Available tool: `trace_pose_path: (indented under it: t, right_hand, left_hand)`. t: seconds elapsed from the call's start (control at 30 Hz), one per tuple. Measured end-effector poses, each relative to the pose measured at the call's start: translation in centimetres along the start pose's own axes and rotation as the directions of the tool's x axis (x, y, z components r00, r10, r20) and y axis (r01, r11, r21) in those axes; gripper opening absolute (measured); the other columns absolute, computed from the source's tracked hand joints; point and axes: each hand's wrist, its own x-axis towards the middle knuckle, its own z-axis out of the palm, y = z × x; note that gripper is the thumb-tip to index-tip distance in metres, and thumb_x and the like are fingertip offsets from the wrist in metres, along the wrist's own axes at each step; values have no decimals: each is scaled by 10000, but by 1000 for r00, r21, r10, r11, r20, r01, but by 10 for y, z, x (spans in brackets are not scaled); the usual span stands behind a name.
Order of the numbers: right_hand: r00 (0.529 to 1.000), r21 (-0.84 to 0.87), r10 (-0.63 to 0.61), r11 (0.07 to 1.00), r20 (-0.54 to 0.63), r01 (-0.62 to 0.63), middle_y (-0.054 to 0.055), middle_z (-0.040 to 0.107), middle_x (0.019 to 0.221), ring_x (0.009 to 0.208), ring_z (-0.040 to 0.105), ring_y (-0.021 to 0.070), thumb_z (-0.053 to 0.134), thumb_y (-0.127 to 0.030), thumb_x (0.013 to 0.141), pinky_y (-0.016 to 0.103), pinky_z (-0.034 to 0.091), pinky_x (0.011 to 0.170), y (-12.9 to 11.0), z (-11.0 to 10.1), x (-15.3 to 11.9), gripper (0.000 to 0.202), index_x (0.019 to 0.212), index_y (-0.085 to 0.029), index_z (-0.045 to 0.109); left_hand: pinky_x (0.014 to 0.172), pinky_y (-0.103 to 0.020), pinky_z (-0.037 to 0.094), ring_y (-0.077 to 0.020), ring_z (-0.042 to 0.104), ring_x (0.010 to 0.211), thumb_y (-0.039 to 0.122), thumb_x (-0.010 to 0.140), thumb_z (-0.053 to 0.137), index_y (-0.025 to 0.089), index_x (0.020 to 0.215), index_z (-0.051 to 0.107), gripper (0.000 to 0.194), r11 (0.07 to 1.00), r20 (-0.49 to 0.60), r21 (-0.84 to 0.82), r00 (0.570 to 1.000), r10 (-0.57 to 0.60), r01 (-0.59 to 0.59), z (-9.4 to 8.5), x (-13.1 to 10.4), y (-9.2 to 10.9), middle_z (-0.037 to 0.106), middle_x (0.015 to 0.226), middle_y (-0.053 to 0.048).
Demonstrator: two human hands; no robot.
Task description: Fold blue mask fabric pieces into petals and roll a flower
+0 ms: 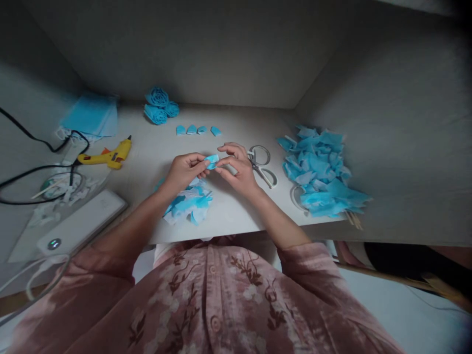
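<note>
A small folded blue piece [211,161] is between my hands above the middle of the table. My left hand [188,169] pinches its left side between thumb and fingers. My right hand [238,167] has its thumb and a fingertip at the piece's right edge, with the index finger raised above. Several small folded blue pieces [191,130] lie in a row beyond my hands. Blue and white scraps [190,202] are heaped below my left hand. Scissors [262,169] lie just right of my right hand.
Blue roses [158,112] sit at the back, near stacked masks [92,117]. A yellow glue gun [110,155], black cable and white power bank [83,221] are at left. On the right is a large pile of blue pieces [317,167], with sticks [354,220] poking out. Walls enclose the table.
</note>
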Motion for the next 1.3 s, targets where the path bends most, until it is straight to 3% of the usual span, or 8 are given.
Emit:
trace_pose_path:
  t: [0.37, 0.6, 0.73, 0.83, 0.93, 1.07, 1.3]
  right_hand:
    - [992, 190, 118, 976, -32, -110, 94, 692, 1260, 1225, 643, 233, 683, -328, 941, 466, 496, 1084, -5, 4, -1, 89, 957, -241, 683]
    - [954, 354, 286, 886, 90, -299, 99, 665, 1378, 1299, 620, 239, 698, -444, 915, 443, 525, 1088, -8, 4, -1, 478, 1344, -270, 580]
    - [927, 434, 334, 819, 169, -374, 74, 716, 1193, 1076, 682, 209, 706, -487, 901, 414, 548, 1026, -3, 6, -2, 638, 1458, -261, 491]
    - [901, 445, 370, 784, 226, -433, 42, 698, 1023, 862, 647, 174, 699, -516, 902, 358, 570, 868, -1, 7, -3, 705, 1504, -255, 440]
    - [896, 451, 368, 774, 249, -444, 21, 668, 953, 796, 610, 161, 686, -514, 916, 325, 553, 787, -3, 8, -3, 711, 1519, -256, 414]
    - [899, 463, 352, 772, 261, -436, 6, 642, 917, 795, 595, 155, 690, -498, 920, 308, 541, 778, -7, 10, -3, 696, 1512, -254, 417]
    - [884, 530, 359, 708, 299, -466, 24, 659, 962, 854, 633, 166, 743, -566, 867, 339, 566, 848, -3, 7, -2, 777, 1510, -251, 440]
  left_hand:
    - [569, -224, 509, -110, 603, 554, 503, 679, 814, 153, 785, 703, 382, 997, -5, 49, 999, 54, -53, 0, 1, -10, 688, 627, -13]
    - [590, -235, 522, -123, 623, 583, 552, 625, 851, 151, 778, 715, 451, 998, -11, 59, 1000, 11, -10, 2, -1, -4, 694, 633, -18]
    - [590, -238, 509, -126, 615, 590, 549, 645, 835, 153, 769, 716, 432, 996, 1, 92, 1000, 17, -17, 1, -2, -4, 698, 640, -26]
    - [605, -242, 510, -132, 623, 614, 512, 691, 801, 153, 792, 716, 382, 992, 43, 123, 999, 25, -30, 0, -2, -6, 697, 662, -29]
    - [620, -245, 496, -135, 617, 640, 499, 718, 761, 157, 831, 704, 364, 989, 59, 140, 997, 45, -53, 0, -1, -6, 675, 680, -19]
    - [633, -238, 436, -116, 567, 671, 450, 707, 742, 164, 801, 686, 306, 981, 60, 160, 993, 102, -111, -1, -1, -6, 654, 730, -6]
    - [608, -242, 376, -97, 473, 614, 448, 693, 738, 166, 729, 661, 294, 986, 32, 139, 996, 84, -88, -2, 1, -5, 579, 647, 26]
